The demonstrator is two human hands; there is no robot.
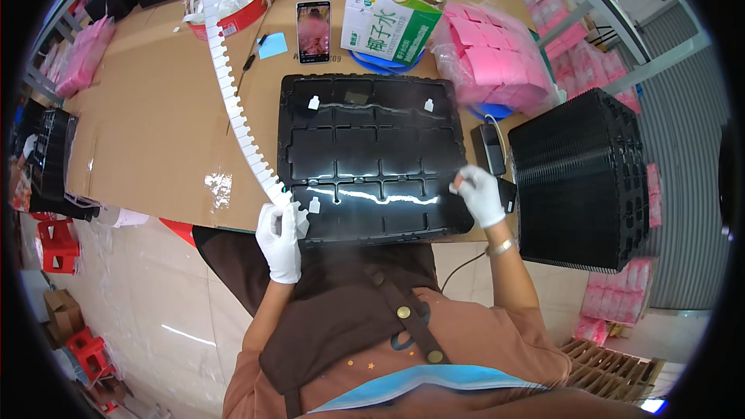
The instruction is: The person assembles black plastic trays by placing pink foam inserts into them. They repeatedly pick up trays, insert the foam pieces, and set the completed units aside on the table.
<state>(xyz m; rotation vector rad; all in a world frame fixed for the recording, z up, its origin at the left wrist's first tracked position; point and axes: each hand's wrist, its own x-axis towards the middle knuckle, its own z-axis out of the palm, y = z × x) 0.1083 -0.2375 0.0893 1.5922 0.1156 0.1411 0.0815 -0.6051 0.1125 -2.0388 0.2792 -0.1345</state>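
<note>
In front of me lies a black plastic tray [372, 147] with a pattern of ridges. Three small white tags [313, 102] sit on it: two along its far side and one near its left front corner. My left hand [279, 242], in a white glove, pinches the near end of a long white strip of notched tabs [237, 120] beside that corner. The strip curves away from me past the tray's left side. At the tray's right edge is my gloved right hand [481, 198], its fingers drawn together; whether a small piece is between the fingertips cannot be made out.
A tall stack of black trays [578, 178] stands at the right. Behind the tray are a phone [313, 32], a green-and-white carton [392, 19] and bagged pink pieces [497, 54]. A red-rimmed container [237, 19] holds white strips. A black device [489, 147] with a cable lies beside the tray.
</note>
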